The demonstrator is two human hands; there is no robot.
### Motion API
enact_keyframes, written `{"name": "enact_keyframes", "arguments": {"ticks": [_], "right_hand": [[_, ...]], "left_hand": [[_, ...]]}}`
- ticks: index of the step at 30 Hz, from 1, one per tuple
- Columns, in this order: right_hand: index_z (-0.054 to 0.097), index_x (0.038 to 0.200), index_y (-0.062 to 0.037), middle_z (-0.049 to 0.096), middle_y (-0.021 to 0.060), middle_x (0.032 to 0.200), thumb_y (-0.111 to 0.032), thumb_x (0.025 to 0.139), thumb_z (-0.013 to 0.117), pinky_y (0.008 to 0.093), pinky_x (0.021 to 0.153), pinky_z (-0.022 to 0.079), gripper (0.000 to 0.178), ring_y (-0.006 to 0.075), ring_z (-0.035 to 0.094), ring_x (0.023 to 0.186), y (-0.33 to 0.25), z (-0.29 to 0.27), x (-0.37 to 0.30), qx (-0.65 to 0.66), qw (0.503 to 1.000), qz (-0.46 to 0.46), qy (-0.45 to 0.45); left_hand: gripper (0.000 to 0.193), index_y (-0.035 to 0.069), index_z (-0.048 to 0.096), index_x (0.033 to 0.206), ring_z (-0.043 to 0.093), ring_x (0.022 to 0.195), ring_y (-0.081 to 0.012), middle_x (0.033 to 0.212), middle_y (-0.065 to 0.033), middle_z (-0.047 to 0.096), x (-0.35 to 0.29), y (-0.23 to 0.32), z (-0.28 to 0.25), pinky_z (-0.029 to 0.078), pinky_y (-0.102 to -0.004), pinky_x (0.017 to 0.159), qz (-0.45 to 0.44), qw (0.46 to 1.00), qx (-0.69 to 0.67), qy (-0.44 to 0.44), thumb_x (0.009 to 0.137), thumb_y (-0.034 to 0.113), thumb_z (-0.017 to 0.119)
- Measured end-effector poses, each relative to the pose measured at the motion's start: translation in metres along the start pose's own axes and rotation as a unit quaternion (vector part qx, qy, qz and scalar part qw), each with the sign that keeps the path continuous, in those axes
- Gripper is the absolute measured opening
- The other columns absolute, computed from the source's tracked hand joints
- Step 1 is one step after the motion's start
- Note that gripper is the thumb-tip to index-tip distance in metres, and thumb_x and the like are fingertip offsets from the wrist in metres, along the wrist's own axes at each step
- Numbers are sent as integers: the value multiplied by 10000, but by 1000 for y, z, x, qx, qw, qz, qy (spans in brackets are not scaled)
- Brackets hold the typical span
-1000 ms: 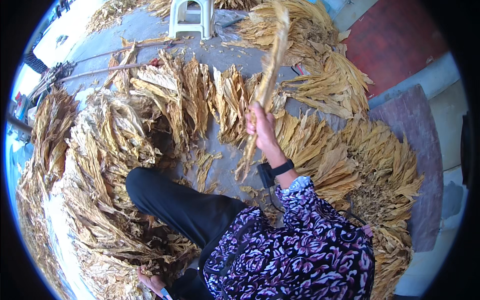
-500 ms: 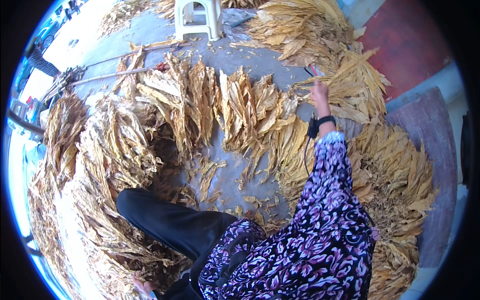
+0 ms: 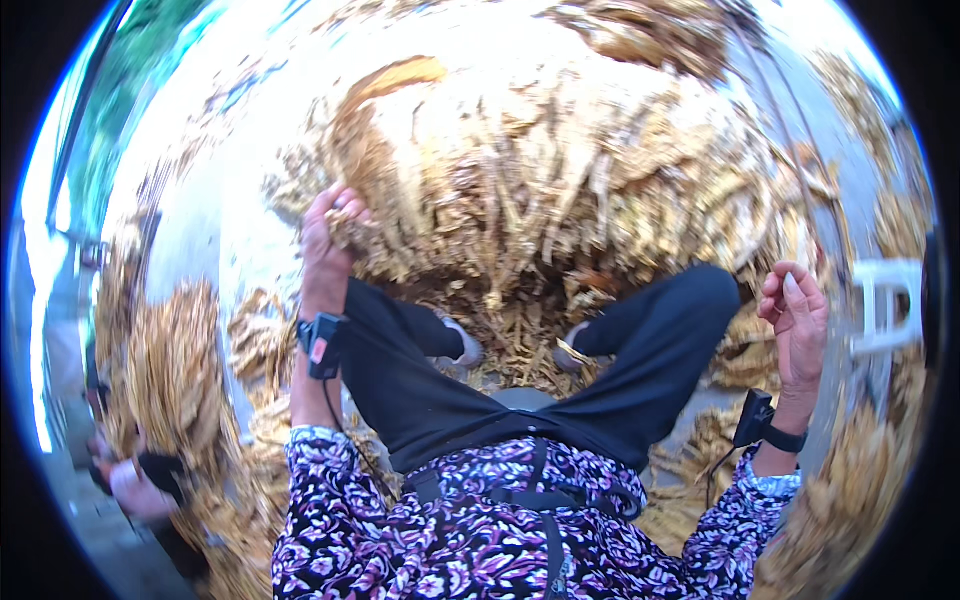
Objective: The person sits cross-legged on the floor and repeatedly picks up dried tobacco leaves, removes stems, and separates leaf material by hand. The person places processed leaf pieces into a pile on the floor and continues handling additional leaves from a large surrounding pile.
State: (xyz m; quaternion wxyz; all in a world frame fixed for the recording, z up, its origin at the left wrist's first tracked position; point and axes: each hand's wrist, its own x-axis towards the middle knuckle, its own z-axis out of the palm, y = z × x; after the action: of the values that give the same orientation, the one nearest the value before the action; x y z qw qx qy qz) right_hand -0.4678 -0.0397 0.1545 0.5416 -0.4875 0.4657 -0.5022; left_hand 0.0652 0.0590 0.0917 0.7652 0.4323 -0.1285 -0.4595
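Left hand [image 3: 328, 240] closed at 10 o'clock, fingers curled on a small leaf clump [image 3: 352, 232]; too blurred on my feed to count leaves. Right hand [image 3: 799, 325] at 3 o'clock: fingers half curled, thumb near them, nothing held that I can make out from here.

Clump sits at the near left edge of the big heap of dried tobacco leaves [image 3: 560, 170], 12 o'clock; can't tell if it's free of it. My read, partway: one clump in hand, lots of leaves left in the heap. Leaf stack [image 3: 172, 365] at 9 o'clock, layered, looks already gathered; I can't judge how much is done overall.

Further out: leaf scraps [image 3: 520, 340] between two light shoes [image 3: 463, 345], dark trousers [image 3: 660, 350] knees apart, black wrist units [image 3: 755, 420] on both arms, white plastic stool [image 3: 872, 305] at 3 o'clock, just beyond the right hand.
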Motion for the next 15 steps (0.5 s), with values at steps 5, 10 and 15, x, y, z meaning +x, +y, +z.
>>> {"name": "enact_keyframes", "arguments": {"ticks": [5, 10, 15], "right_hand": [[562, 1057, -2, 617, 60, 853, -156, 929, 496, 229, 633, 515, 211, 92, 595, 698, 26, 163, 96, -157, 944, 78, -279], [589, 996, 8, 637, 90, 822, -120, 888, 510, 242, 563, 510, 185, 113, 614, 653, 190, 309, 153, -214, 882, 215, -360], [570, 951, 0, 628, 189, 865, -440, 831, 585, 406, 713, 491, 455, 306, 617, 812, 316, 430, 140, -371, 849, 116, -358]], "left_hand": [[121, 73, 500, 851, 529, 640, -115, 750, -7, 517, 84, 25, 8, 456, -319, 677, -17, 974, -94, -203, 924, 169, 490], [154, 92, 455, 780, 485, 525, -91, 637, 8, 474, 100, 22, 27, 448, -289, 557, 5, 998, -27, 60, 918, 148, 491], [197, 94, 447, 742, 490, 525, -97, 651, 1, 473, 104, 33, -9, 457, -289, 557, -57, 989, -51, 124, 920, 166, 493]]}}
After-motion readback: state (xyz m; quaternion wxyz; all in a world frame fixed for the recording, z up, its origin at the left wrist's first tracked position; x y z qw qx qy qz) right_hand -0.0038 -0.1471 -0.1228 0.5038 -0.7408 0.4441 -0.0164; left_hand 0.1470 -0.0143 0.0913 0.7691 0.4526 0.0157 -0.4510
